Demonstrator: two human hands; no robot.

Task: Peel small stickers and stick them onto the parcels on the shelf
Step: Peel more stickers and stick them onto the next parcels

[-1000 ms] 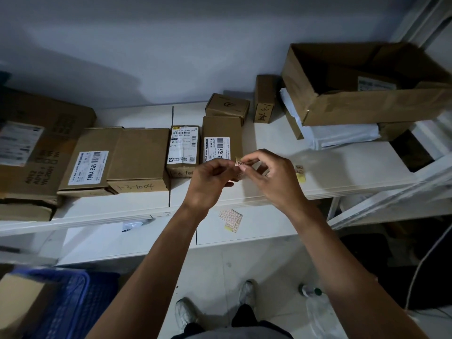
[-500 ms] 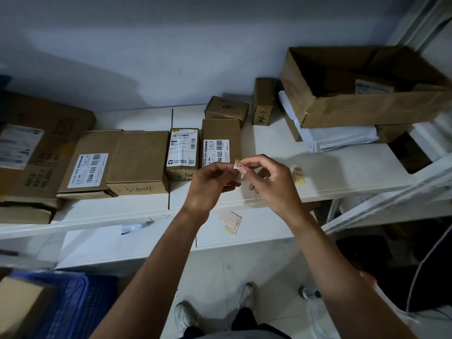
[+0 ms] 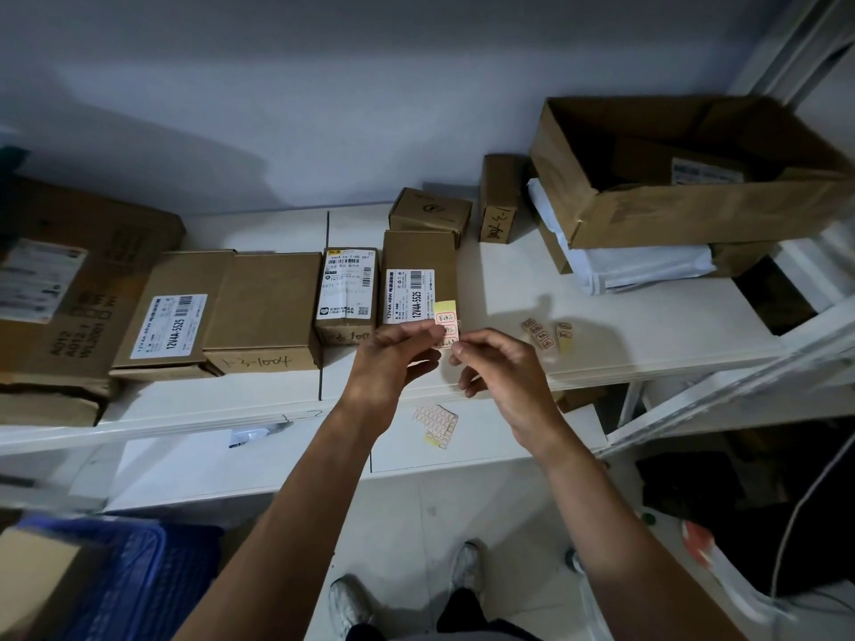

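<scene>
While the left hand (image 3: pixel 398 353) pinches a short sticker strip (image 3: pixel 447 323) by its lower left edge, the right hand (image 3: pixel 504 367) pinches at the strip's bottom corner. It looks to be lifting one sticker, though whether that sticker is free is too small to tell. Below the hands, a larger sticker sheet (image 3: pixel 437 425) lies on the lower shelf (image 3: pixel 509 437). Both hands hover over the front edge of the upper shelf (image 3: pixel 647 316), where loose strips (image 3: pixel 539 334) lie just to the right. Directly behind stands a labelled parcel (image 3: pixel 418 256), close beside a second parcel (image 3: pixel 347 289), with wider boxes (image 3: pixel 268 307) packed to the left. No small sticker shows on any parcel, so I judge the sticking mostly ahead. Bare shelf runs rightward to the open carton (image 3: pixel 694 215). Farther back, small boxes (image 3: pixel 430 210) sit near the wall.
</scene>
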